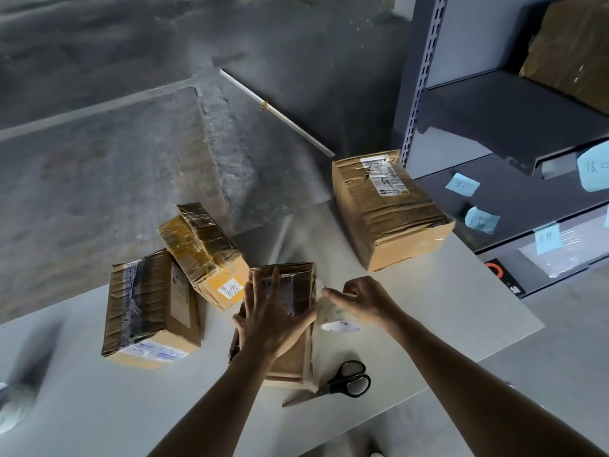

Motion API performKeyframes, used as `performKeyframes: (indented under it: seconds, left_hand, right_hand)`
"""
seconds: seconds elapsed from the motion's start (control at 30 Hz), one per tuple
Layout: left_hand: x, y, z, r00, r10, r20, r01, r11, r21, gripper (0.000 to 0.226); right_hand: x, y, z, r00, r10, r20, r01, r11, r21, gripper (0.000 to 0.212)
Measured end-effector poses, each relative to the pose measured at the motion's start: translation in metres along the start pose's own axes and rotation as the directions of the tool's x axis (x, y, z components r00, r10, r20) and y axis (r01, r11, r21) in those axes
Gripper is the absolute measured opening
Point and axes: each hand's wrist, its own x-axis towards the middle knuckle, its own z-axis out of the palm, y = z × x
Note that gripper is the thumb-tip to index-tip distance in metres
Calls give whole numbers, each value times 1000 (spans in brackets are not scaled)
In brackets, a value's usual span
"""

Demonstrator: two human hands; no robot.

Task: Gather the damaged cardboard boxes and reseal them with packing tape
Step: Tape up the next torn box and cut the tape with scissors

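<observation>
— Which box is being worked on?

— The small box (290, 338) near the front edge of the table (445, 308). The left hand (270, 315) lies flat on its top, fingers spread apart and pressing down.

— And the other hand?

— The right hand (365, 300) is just beside the box's right side, fingers closed on a roll of clear tape (337, 316). The roll touches the box's right edge.

— Anything to cut with?

— Black-handled scissors (339, 384) lie on the table just right of the box's near corner, blades together, pointing toward the front edge.

— Where are the other boxes?

— Two sit left of it: a flat box (151, 308) toward the left side, and a yellow-taped box (204, 252) leaning against that one's far end. A bigger box (389, 209), crumpled and labelled, stands at the far right corner, next to a grey shelf (514, 120) with blue notes (462, 184) stuck on it.
</observation>
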Motion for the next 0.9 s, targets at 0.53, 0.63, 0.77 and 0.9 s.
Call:
performKeyframes:
  seconds: [0.53,0.63,0.77,0.9]
  left_hand:
    - [-30,0,-22,994,17,106,71,634,-770,55]
    - [-28,-10,-32,994,31,105,62,631,-773,56]
    - [-25,-20,-40,992,-73,103,124,682,-720,35]
    - [-20,-44,-27,996,-90,22,88,831,-550,44]
  right_hand:
    - [-10,-80,-18,988,-149,-51,157,961,229,44]
    - [-8,-85,-13,986,-156,-51,163,962,217,44]
    - [-5,-101,6,982,-189,-13,189,970,152,45]
    - [-4,-111,30,980,-194,53,178,959,219,37]
